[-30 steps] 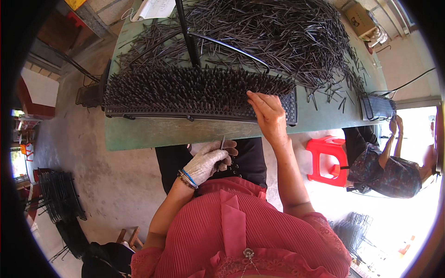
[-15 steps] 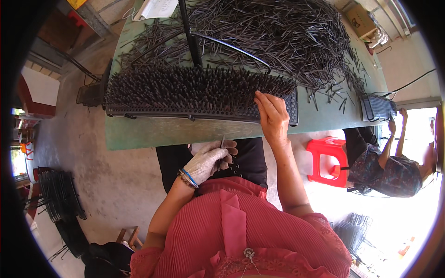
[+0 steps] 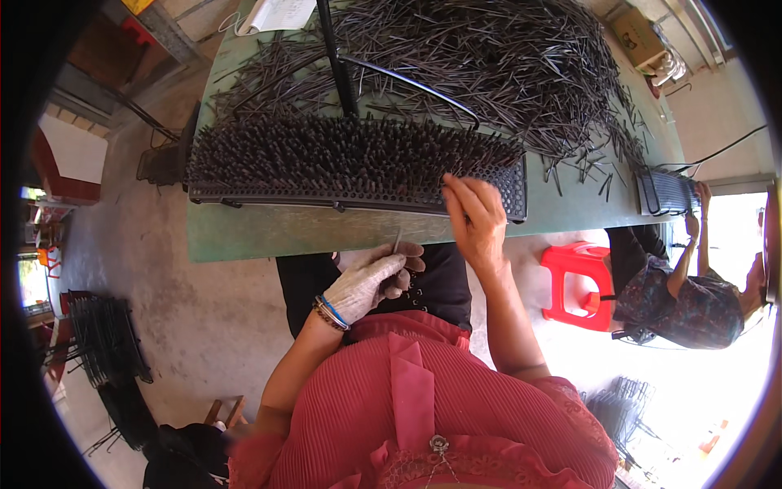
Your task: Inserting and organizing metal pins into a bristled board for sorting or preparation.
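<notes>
A long black perforated tray [image 3: 513,189] lies along the near edge of the table, with many short dark sticks [image 3: 326,155] standing upright in its holes. Bare holes show at its right end and along the near edge. Over the right part of the tray, my bare right hand [image 3: 479,218] has thumb and fingers pinched together; anything between them is too small or blurred to see. My left hand [image 3: 362,287], in a pale knitted glove, is curled below the table edge in front of my lap. Out of its grip pokes a thin dark stick [image 3: 397,238].
Loose dark sticks [image 3: 489,65] are heaped across the green table [image 3: 269,236]. A black metal frame [image 3: 340,81] rises behind the tray. At right, another person [image 3: 680,301] works at a similar tray [image 3: 664,191] near a red stool [image 3: 574,281]. Black racks [image 3: 106,342] stand at left.
My right hand has drawn slightly back from the sticks, down and a little left. My gloved left hand stays nearly in place, its stick showing a bit more.
</notes>
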`<action>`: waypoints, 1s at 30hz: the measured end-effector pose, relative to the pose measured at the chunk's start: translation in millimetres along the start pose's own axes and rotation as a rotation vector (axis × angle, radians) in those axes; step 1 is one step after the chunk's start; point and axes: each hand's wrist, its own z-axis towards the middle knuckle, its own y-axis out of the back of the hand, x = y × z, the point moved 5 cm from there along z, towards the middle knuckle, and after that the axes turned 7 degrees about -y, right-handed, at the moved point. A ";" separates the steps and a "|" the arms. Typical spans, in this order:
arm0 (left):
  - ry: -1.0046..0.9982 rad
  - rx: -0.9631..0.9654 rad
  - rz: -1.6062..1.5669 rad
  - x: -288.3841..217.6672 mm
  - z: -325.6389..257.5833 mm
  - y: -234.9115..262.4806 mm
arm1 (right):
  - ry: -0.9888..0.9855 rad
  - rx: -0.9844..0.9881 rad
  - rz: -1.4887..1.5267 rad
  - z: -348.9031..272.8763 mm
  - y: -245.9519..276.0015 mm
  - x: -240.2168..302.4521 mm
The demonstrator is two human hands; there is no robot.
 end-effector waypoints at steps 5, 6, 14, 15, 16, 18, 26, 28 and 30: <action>-0.010 -0.004 0.143 7.6 -0.2 5.3 | -0.501 0.499 0.575 -33.1 -21.2 29.3; -0.029 0.044 0.212 5.0 1.1 3.2 | -0.551 0.499 0.602 -38.6 -24.4 28.9; -0.245 -0.154 0.276 -5.5 3.4 9.3 | -0.506 0.074 0.435 9.2 21.9 -7.6; -0.302 -0.209 0.321 -4.4 3.7 17.1 | -0.460 0.035 0.410 16.5 24.0 -9.7; -0.360 -0.263 0.365 -1.6 3.8 26.0 | -0.402 0.009 0.385 21.9 22.5 -11.3; -0.529 -0.407 0.579 -9.7 0.1 35.2 | -0.357 -0.009 0.365 27.2 17.0 -14.0; -1.070 -0.739 1.449 -67.2 -27.3 9.7 | -0.148 -0.026 0.257 21.0 3.4 -12.4; -1.112 -0.696 1.476 -73.8 -25.2 -0.1 | -0.138 -0.030 0.264 21.1 4.0 -10.7; -1.227 -0.619 1.571 -79.7 -20.6 -12.9 | -0.102 -0.023 0.255 21.1 3.5 -6.1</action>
